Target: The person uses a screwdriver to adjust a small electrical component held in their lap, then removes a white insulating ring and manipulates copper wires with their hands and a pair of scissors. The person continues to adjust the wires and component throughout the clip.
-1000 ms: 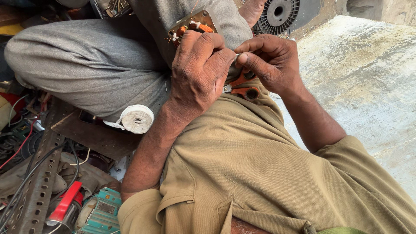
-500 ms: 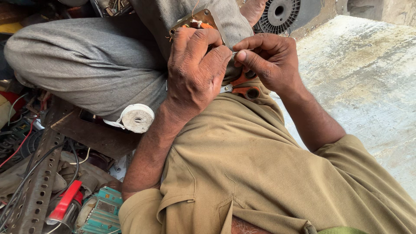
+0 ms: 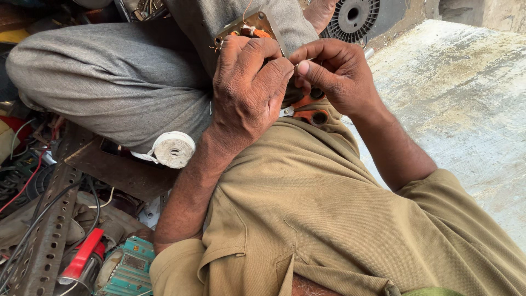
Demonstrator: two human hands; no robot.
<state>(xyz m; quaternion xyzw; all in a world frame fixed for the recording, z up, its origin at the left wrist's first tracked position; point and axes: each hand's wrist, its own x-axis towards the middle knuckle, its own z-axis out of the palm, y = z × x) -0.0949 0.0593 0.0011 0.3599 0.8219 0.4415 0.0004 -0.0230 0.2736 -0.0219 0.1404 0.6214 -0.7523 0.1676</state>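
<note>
Our left hand (image 3: 246, 90) and right hand (image 3: 334, 74) meet above our lap, closed around a small coil assembly (image 3: 249, 27) that sits between them and rests against the knee (image 3: 109, 82) of the person seated in front of us. A pair of scissors (image 3: 309, 112) lies on our shirt just below the hands. A roll of tape (image 3: 172, 149) sits left of our left forearm, under that knee. Farther left and nearer us lie a perforated metal bar (image 3: 46, 230) and tangled wires (image 3: 22, 181). A round rotor core (image 3: 356, 19) stands beyond our right hand, at the edge of the concrete floor (image 3: 466, 98).
</note>
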